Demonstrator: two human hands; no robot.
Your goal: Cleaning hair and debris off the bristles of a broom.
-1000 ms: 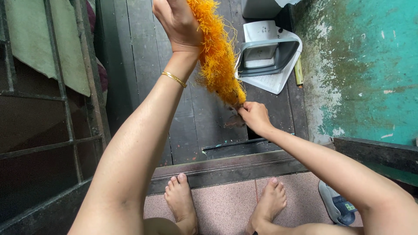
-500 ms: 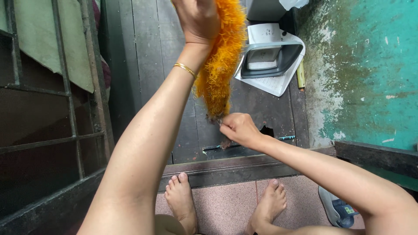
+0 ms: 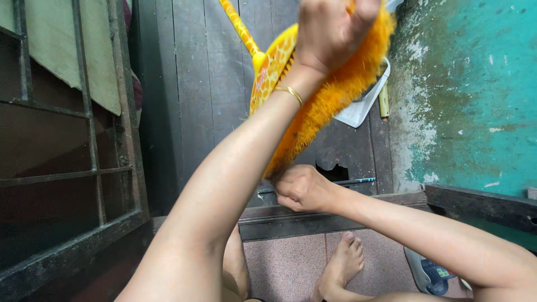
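Two hands are seen, both bare. The left hand (image 3: 330, 31) is raised near the top of the view and is closed around the bristle head of the one orange broom (image 3: 330, 98); a single gold bracelet (image 3: 290, 93) is worn on that wrist. The right hand (image 3: 302, 187) is curled shut just below the lower tip of the bristles, touching them, with the fingers pinched together; what is gripped between them cannot be told. The broom is thus held between the two hands, slanting from the upper hand down to the lower one, and its one spotted orange handle (image 3: 238, 25) runs off toward the top edge.

Behind the broom, one white dustpan (image 3: 361, 109) is partly hidden on the dark wooden floor (image 3: 196, 100). One bare foot (image 3: 341, 265) is visible on the pink tiled step (image 3: 285, 263), and one sandal (image 3: 430, 274) lies beside it. A metal grille (image 3: 84, 140) stands to the left and a teal wall (image 3: 470, 95) to the right.

Compared with half a second ago, the left hand has been shifted right and up, the broom has been turned so that its plastic back and handle show, the right hand has been drawn lower, and the second foot has been covered by the left arm.
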